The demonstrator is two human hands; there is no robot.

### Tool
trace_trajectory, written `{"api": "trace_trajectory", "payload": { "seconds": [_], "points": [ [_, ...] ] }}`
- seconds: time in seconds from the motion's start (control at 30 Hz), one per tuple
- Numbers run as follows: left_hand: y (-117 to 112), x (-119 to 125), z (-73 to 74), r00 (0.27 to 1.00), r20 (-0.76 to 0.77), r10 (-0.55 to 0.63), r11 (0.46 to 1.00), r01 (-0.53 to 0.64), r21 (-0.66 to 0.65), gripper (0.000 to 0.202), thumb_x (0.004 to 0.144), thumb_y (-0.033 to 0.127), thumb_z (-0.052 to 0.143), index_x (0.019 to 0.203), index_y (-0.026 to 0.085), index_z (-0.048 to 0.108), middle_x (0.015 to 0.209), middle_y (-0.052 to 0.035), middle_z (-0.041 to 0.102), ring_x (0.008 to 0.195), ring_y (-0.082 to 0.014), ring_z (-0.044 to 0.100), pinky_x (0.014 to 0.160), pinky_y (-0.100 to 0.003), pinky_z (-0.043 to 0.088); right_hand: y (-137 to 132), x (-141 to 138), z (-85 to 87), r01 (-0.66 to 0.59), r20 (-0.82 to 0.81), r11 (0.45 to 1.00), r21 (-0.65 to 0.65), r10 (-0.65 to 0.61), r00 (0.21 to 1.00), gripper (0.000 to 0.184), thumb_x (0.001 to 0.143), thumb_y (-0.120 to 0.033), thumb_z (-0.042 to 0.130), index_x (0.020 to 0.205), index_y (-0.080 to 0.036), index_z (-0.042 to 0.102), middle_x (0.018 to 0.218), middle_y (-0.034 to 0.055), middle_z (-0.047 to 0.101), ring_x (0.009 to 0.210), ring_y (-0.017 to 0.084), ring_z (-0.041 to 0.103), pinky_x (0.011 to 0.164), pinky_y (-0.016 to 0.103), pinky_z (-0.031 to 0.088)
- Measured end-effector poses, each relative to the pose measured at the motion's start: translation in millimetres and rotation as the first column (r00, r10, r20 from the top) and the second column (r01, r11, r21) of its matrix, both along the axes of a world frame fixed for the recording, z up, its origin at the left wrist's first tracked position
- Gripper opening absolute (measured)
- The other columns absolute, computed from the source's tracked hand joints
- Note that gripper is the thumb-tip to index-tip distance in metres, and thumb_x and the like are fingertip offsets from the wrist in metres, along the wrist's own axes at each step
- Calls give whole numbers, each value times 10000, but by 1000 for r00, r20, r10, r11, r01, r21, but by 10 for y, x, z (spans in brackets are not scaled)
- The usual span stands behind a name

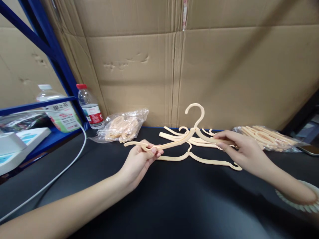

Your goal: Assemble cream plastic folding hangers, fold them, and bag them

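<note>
Between both hands a cream plastic clothes hanger (181, 140) is held up, its hook at the top and its arms sloping to each side. My left hand (142, 161) pinches the left arm near its end, where a curved tip sticks out past the fingers. Closed over the right arm is my right hand (240, 149), which hides that arm's end. Behind and below, another hanger (210, 161) lies flat on the black table (159, 202). More loose hanger pieces (171, 135) lie just beyond it, partly covered by the held hanger.
Clear bags of hanger parts lie at the back left (124, 127) and back right (267, 137). A red-capped bottle (91, 108), a power strip (22, 147) and a white cable (67, 167) are on the left. Cardboard (139, 73) stands behind. A phone (310, 149) lies far right.
</note>
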State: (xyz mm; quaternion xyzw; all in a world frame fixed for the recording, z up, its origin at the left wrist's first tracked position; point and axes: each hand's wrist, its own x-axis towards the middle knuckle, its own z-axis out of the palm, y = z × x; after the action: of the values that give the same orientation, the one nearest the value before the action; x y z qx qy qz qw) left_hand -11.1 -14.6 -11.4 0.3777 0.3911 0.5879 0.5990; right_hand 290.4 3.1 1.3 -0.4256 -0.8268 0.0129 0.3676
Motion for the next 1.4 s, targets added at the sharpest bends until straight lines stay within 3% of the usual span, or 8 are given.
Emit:
{"api": "trace_trajectory", "payload": {
  "seconds": [0.2,0.3,0.4,0.5,0.57,0.73,0.9,1.4],
  "points": [
    [-32,41,-14,999,43,29,996,-25,-82,159,811,-14,609,743,130,603,824,-58,701,810,-147,701,843,-249,559,1,1,2,38,6,999,-19,-38,999,220,980,-355,447,1001,-210,612,912,61,667,769,214,617,671,316,463],
    [-191,101,-64,975,-37,-219,969,214,-122,159,825,82,635,965,156,619,1017,-103,706,873,-193,707,873,-329,558,27,48,-9,67,-9,991,-115,-69,998,258,972,-404,445,1012,-202,600,820,56,654,692,215,606,623,323,457],
    [-411,152,-80,738,-458,-495,823,567,24,174,829,162,628,999,189,653,1048,-110,697,896,-242,696,821,-380,576,39,81,-31,23,-26,968,-252,-30,999,250,967,-426,443,1015,-211,561,740,25,609,598,183,575,562,299,440],
    [-552,159,-18,411,-890,-197,501,823,269,343,829,106,575,1134,233,666,1180,-115,679,1159,-299,592,1047,-442,444,11,54,-52,-41,-48,929,-369,25,999,226,962,-421,439,959,-215,532,684,5,572,565,164,549,534,278,431],
    [-572,142,21,306,-952,26,410,865,290,428,837,113,575,1241,248,617,1265,-113,644,1261,-313,516,1137,-483,318,-27,8,-62,-63,-46,897,-437,47,998,207,954,-398,436,927,-213,524,631,-6,559,560,165,544,539,276,432],
    [-504,89,-31,136,-945,298,539,793,284,570,856,259,604,1403,185,461,1520,-183,350,1415,-391,261,1136,-632,163,-111,-83,-79,-25,86,886,-464,73,994,120,876,-287,476,808,-212,539,720,24,621,675,193,570,618,299,439],
    [-472,73,-90,21,-972,234,603,782,162,587,898,372,558,1440,204,409,1559,-178,263,1419,-395,250,1113,-636,226,-131,-75,-91,18,226,885,-465,99,969,119,797,-131,495,785,-206,586,778,33,642,713,202,585,636,302,432],
    [-379,52,-181,71,-992,100,694,710,121,604,920,411,515,1463,186,377,1537,-148,326,1437,-349,228,1159,-583,142,-61,7,-143,100,341,872,-479,80,937,112,780,-146,586,696,-206,627,628,-13,637,572,164,580,508,258,371]
  ]
}}
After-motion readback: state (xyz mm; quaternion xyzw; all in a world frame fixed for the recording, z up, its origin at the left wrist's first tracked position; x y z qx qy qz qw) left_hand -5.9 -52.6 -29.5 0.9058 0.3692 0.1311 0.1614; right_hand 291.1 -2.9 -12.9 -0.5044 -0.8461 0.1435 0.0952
